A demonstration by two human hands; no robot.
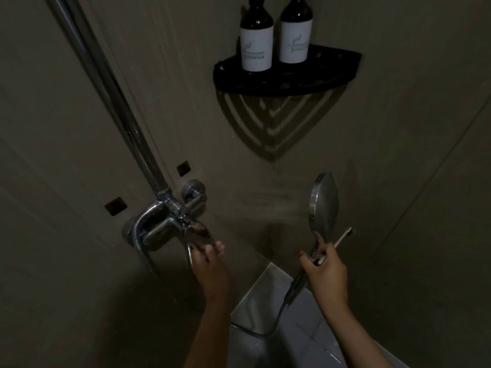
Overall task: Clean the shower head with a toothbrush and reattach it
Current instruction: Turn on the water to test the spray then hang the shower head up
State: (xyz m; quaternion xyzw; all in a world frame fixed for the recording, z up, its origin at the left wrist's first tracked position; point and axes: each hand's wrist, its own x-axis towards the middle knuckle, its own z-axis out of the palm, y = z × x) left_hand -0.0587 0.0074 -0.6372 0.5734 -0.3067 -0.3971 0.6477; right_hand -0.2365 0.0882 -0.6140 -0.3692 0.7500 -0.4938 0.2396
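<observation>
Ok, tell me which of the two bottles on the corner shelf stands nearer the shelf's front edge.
The left bottle. Its base sits low, by the front rim of the black corner shelf; the right bottle stands further back toward the corner.

Glossy chrome metal on the shower head (324,201) and mixer tap (170,221) — matt black plastic-looking corner shelf (287,81).

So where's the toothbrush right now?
In the head view it is low on the right: the right hand holds the toothbrush together with the shower head handle, its bristle end poking out beside the shower head.
</observation>
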